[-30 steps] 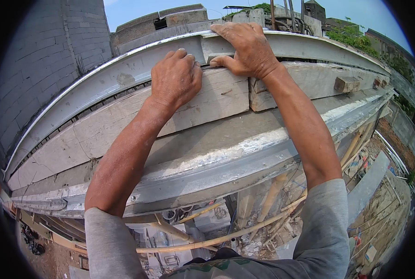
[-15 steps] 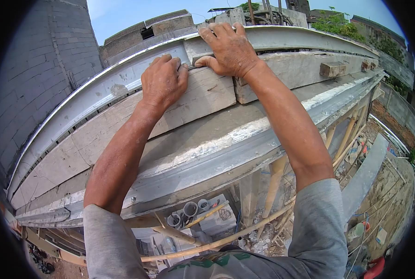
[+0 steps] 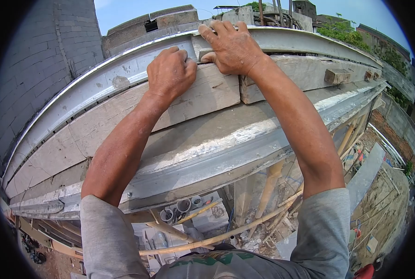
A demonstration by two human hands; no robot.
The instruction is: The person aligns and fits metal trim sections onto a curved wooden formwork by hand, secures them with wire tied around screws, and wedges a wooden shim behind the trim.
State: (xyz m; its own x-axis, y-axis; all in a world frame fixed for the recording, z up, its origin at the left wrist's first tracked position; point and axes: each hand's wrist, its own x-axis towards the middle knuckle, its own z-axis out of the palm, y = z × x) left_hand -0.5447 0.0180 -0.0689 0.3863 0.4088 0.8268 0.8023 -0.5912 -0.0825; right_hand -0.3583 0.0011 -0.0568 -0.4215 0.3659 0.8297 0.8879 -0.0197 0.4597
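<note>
My right hand (image 3: 235, 50) holds the long metal rail (image 3: 135, 67) by its top edge at the joint, and my left hand (image 3: 170, 74) curls just beside, though I can't tell if it grips anything. The rail stands behind the wooden planks (image 3: 198, 96); a crooked pull could make it slip and pinch me.

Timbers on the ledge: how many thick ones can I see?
2: the left timber and the right timber, on either side of the narrow gap. Others may be hidden.
</note>
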